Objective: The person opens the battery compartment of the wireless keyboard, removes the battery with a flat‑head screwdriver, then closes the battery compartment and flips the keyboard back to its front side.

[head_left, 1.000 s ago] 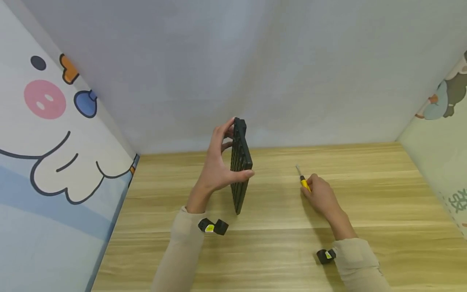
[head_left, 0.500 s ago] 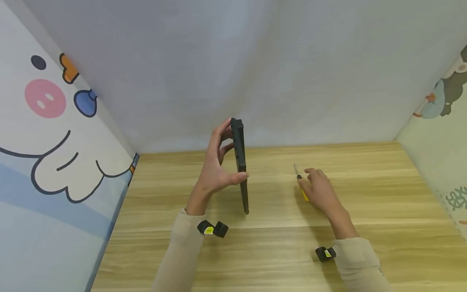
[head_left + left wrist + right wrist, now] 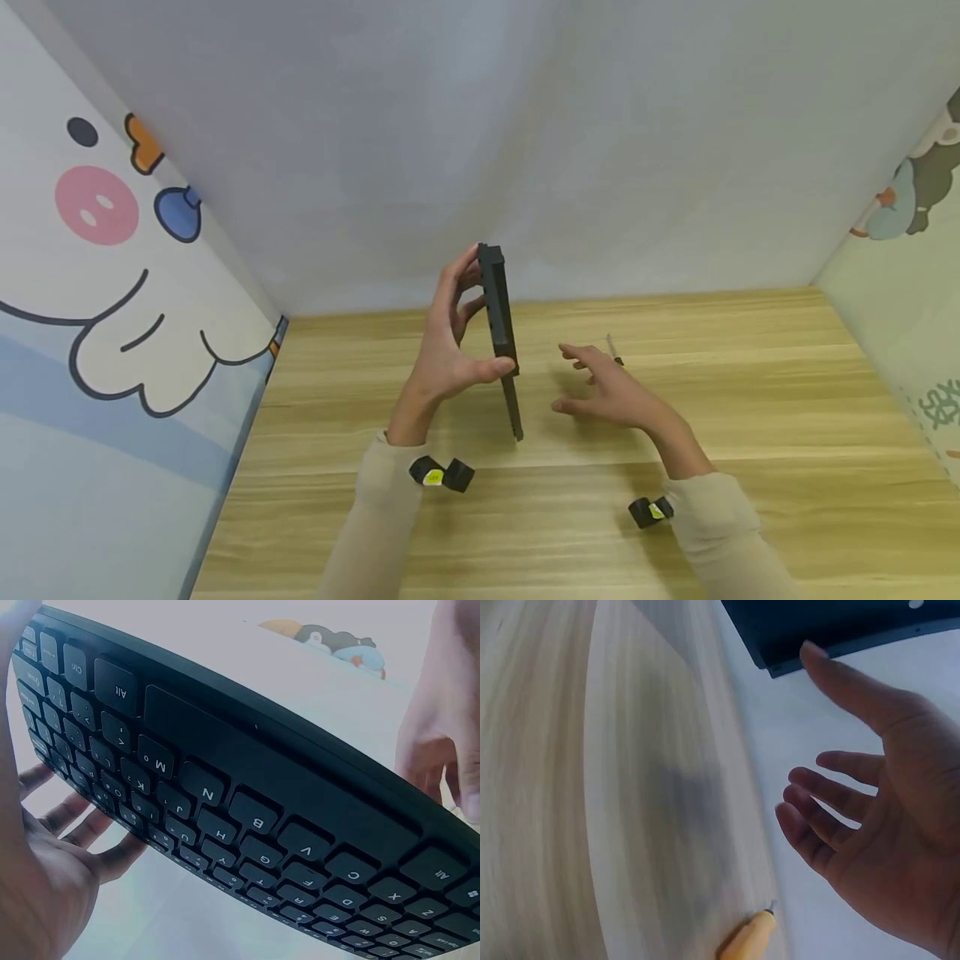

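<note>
A black keyboard (image 3: 497, 304) is held up on edge by my left hand (image 3: 441, 354), thumb on the near long edge and fingers at the far one. Its lettered keys (image 3: 259, 821) face the left palm in the left wrist view. My right hand (image 3: 621, 398) is in the air to the keyboard's right, fingers spread and holding nothing. Behind that hand a screwdriver lies on the table; its metal shaft (image 3: 611, 345) shows, while most of the handle is hidden in the head view. The right wrist view shows the yellow handle (image 3: 751, 939) and the keyboard's dark underside (image 3: 817, 630).
The wood-grain table (image 3: 750, 375) ends at a pale back wall (image 3: 637, 167). Cartoon-printed panels stand at the left (image 3: 97, 250) and right (image 3: 900, 275). Each wrist wears a small black camera; one is the left wrist camera (image 3: 456, 475).
My right hand has let go of the screwdriver, leaving it on the table, and moved left toward the keyboard with fingers opening. The left hand has turned the keyboard so its keys face farther away.
</note>
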Demonstrator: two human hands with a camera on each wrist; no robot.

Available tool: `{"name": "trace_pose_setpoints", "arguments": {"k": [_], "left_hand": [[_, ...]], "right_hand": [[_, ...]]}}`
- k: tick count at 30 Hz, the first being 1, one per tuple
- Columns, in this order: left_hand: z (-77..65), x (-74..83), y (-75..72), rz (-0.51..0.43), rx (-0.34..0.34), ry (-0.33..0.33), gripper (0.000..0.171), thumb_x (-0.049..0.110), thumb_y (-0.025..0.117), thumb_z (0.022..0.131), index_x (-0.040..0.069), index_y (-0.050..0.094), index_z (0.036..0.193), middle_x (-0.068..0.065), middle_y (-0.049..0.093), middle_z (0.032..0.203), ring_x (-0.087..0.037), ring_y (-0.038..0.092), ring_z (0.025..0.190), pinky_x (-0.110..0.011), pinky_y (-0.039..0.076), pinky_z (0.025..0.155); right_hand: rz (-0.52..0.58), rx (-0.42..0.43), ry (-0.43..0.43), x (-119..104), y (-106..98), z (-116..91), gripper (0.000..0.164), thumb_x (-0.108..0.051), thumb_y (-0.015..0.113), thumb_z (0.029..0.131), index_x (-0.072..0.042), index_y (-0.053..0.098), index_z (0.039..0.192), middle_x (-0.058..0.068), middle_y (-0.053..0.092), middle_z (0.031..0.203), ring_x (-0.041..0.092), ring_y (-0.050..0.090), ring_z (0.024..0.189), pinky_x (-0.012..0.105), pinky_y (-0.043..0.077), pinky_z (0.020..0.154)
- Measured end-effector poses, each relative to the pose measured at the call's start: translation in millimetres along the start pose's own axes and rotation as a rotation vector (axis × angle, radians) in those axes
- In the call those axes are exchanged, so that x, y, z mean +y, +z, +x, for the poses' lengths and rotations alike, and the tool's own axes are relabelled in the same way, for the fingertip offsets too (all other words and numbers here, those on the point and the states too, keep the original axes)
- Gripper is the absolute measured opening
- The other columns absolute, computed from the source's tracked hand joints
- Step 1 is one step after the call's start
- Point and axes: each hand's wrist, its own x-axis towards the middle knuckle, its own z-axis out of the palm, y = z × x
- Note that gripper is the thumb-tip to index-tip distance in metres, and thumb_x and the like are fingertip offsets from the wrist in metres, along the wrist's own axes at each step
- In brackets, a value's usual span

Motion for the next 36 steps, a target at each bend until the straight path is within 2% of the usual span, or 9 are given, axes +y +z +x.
{"name": "trace_pose_setpoints", "arguments": {"k": [6,10,17,20,25,30,36], "left_hand": [[0.9,0.6,1.6,-0.018,0.011,0.003,0.130,0.079,0.078,0.065,0.012,0.024,0.162,-0.022,0.038,0.150,-0.024,0.045,0.134,-0.056,0.047,0.112],[1.4,-1.2,3.0,-0.034,0.019,0.009,0.131,0.080,0.078,0.065,0.010,0.024,0.162,-0.022,0.038,0.151,-0.022,0.045,0.134,-0.054,0.049,0.110],[2.8,-1.6,3.7,-0.084,0.028,0.009,0.132,0.081,0.077,0.065,0.009,0.022,0.162,-0.025,0.037,0.150,-0.019,0.046,0.133,-0.032,0.050,0.107],[4.1,0.3,4.3,-0.103,0.023,0.012,0.132,0.080,0.078,0.065,0.009,0.022,0.162,-0.026,0.037,0.150,-0.019,0.046,0.133,-0.032,0.050,0.106],[5.0,0.5,4.8,-0.104,0.007,0.022,0.132,0.080,0.078,0.066,0.010,0.021,0.163,-0.026,0.036,0.149,-0.019,0.047,0.132,-0.037,0.051,0.104],[2.5,-0.6,2.1,-0.094,-0.010,0.017,0.133,0.080,0.077,0.066,0.009,0.019,0.163,-0.021,0.036,0.150,-0.019,0.047,0.133,-0.036,0.051,0.104],[-0.1,0.2,-8.9,-0.101,-0.026,0.004,0.131,0.075,0.080,0.068,0.009,0.019,0.163,-0.016,0.034,0.156,-0.021,0.045,0.140,-0.034,0.049,0.108]], "right_hand": [[0.031,-0.084,0.018,-5.7,12.4,9.0,0.112,-0.048,0.089,0.076,-0.011,0.027,0.162,0.012,0.035,0.164,0.039,0.041,0.145,0.060,0.045,0.113],[0.035,-0.113,0.004,-8.0,19.5,13.1,0.121,-0.047,0.093,0.070,-0.012,0.024,0.163,0.012,0.031,0.164,0.038,0.041,0.145,0.059,0.045,0.114],[0.033,-0.133,-0.027,-8.9,24.4,15.7,0.131,-0.045,0.097,0.064,-0.013,0.019,0.164,0.016,0.027,0.163,0.038,0.042,0.142,0.058,0.043,0.116],[0.039,-0.139,-0.052,-9.3,26.3,16.0,0.134,-0.046,0.098,0.062,-0.019,0.016,0.165,0.014,0.025,0.164,0.038,0.042,0.141,0.058,0.043,0.116],[0.062,-0.127,-0.096,-8.6,30.7,16.0,0.132,-0.048,0.098,0.060,-0.024,0.020,0.163,0.014,0.026,0.163,0.038,0.042,0.139,0.059,0.042,0.115],[0.060,-0.120,-0.099,-5.8,32.9,14.7,0.126,-0.048,0.098,0.061,-0.019,0.025,0.159,0.014,0.028,0.161,0.036,0.041,0.141,0.058,0.042,0.116],[0.035,-0.081,-0.094,-4.3,28.2,12.5,0.126,-0.049,0.098,0.057,-0.014,0.030,0.157,0.010,0.036,0.159,0.030,0.043,0.141,0.054,0.046,0.112]]}}
